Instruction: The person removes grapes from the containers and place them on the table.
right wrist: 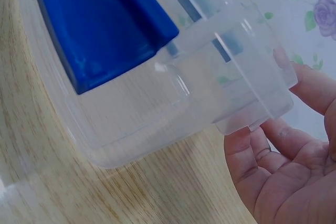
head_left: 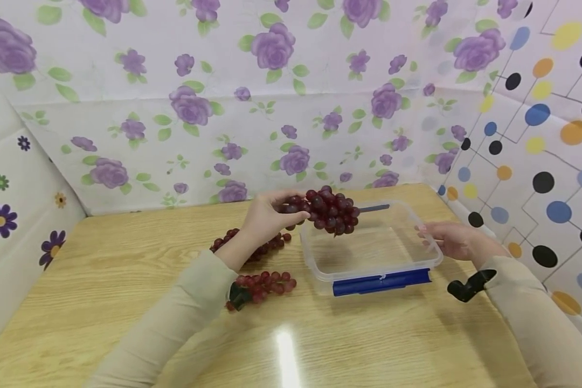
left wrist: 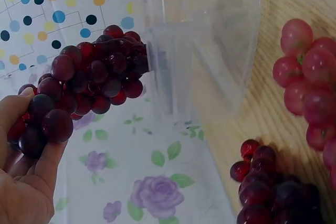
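In the head view my left hand (head_left: 271, 220) pinches one end of a dark red bunch of grapes (head_left: 333, 210), held up over the left part of a clear plastic box (head_left: 368, 274). The left wrist view shows the thumb and fingers (left wrist: 46, 169) around the end grapes, with the bunch (left wrist: 100, 74) stretching toward the box wall (left wrist: 170, 72). At the box's right side, my right hand (head_left: 453, 241) holds the rim. Its thumb lies at the upper edge and its curled fingers sit under the lip, as the right wrist view shows. No lid covers the box.
Left of the box lie another dark bunch of grapes (head_left: 264, 250), partly behind my left forearm, and a lighter red bunch (head_left: 271, 284) nearer me. A blue clip flap (head_left: 382, 281) hangs outward from the box's front. Patterned sheeting (head_left: 291, 129) borders the wooden table (head_left: 349, 345).
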Tool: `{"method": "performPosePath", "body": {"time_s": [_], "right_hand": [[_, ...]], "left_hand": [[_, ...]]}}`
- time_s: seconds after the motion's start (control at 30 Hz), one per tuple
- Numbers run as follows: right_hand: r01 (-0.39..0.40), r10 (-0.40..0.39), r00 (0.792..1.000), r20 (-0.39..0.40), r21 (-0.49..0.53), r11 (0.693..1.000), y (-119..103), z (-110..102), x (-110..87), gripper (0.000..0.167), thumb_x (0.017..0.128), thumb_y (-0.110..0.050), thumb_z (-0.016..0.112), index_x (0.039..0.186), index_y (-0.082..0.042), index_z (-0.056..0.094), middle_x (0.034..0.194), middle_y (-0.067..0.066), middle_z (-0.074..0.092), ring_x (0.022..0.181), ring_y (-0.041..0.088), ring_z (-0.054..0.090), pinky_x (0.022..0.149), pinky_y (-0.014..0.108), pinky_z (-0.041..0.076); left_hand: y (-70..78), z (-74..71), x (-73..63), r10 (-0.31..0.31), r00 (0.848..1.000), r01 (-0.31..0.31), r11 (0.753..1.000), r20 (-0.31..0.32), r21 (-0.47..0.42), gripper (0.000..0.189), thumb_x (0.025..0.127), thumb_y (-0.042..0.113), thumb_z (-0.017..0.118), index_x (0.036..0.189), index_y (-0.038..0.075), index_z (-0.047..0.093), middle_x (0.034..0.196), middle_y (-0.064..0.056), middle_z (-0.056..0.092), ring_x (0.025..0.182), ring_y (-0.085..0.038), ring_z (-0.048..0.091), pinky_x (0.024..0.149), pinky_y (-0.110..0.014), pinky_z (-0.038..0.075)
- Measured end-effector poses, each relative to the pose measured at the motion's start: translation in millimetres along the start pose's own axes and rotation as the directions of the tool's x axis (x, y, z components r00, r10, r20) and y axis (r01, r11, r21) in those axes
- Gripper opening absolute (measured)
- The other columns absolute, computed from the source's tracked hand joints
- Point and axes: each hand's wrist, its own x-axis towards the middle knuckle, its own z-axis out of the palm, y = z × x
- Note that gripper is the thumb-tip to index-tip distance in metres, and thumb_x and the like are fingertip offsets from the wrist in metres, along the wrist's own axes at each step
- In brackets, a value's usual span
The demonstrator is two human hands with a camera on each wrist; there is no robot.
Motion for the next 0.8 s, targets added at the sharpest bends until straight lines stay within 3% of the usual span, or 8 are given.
{"method": "performPosePath", "body": {"time_s": [0.27,0.47,0.57,0.7,0.8], "right_hand": [[0.002,-0.002,1.000,-0.009,-0.002,1.000,1.3,-1.8,0.4,0.020,0.097,-0.029,0.056,0.114,-0.019,0.053,0.121,-0.002,0.048,0.099,0.014,0.052,0.080,0.024,0.052],[0.000,0.000,1.000,-0.018,-0.024,1.000,1.0,-0.3,-1.7,0.050,0.097,-0.030,0.055,0.138,-0.007,0.038,0.131,0.005,0.042,0.103,0.014,0.052,0.082,0.025,0.051],[-0.001,0.000,1.000,-0.018,-0.018,1.000,0.6,-0.3,-2.3,0.052,0.097,-0.029,0.055,0.139,-0.005,0.036,0.127,0.003,0.046,0.100,0.013,0.054,0.081,0.025,0.052],[-0.004,0.004,1.000,-0.016,0.006,1.000,-0.7,0.0,-2.9,0.041,0.097,-0.028,0.056,0.131,-0.009,0.044,0.118,-0.003,0.051,0.095,0.013,0.055,0.080,0.025,0.052],[-0.008,0.008,1.000,-0.017,0.008,1.000,-1.3,0.3,-3.4,0.043,0.096,-0.028,0.057,0.132,-0.009,0.044,0.123,0.001,0.049,0.096,0.014,0.055,0.080,0.025,0.052]], "left_hand": [[12.4,-22.1,-6.2,-0.003,0.999,0.004,1.000,-0.051,0.010,0.036,0.081,0.014,0.076,0.116,0.012,0.069,0.094,-0.012,0.072,0.071,-0.017,0.070,0.062,-0.031,0.057],[18.3,-38.2,-13.7,0.032,0.996,-0.029,0.999,-0.088,0.026,0.037,0.081,0.014,0.076,0.117,0.009,0.067,0.100,-0.011,0.072,0.072,-0.016,0.070,0.063,-0.029,0.056],[20.0,-47.1,-18.2,0.043,0.994,-0.042,0.999,-0.096,0.017,0.038,0.081,0.013,0.076,0.118,0.008,0.067,0.099,-0.007,0.072,0.069,-0.018,0.069,0.063,-0.032,0.057],[21.4,-60.2,-23.9,0.061,0.990,-0.054,0.997,-0.127,0.058,0.038,0.081,0.016,0.076,0.118,0.010,0.067,0.100,0.004,0.071,0.071,-0.012,0.067,0.064,-0.026,0.054],[22.9,-69.3,-28.0,0.072,0.987,-0.062,0.996,-0.147,0.067,0.038,0.081,0.018,0.077,0.117,0.009,0.067,0.100,0.010,0.070,0.077,-0.008,0.067,0.065,-0.022,0.052]]}}
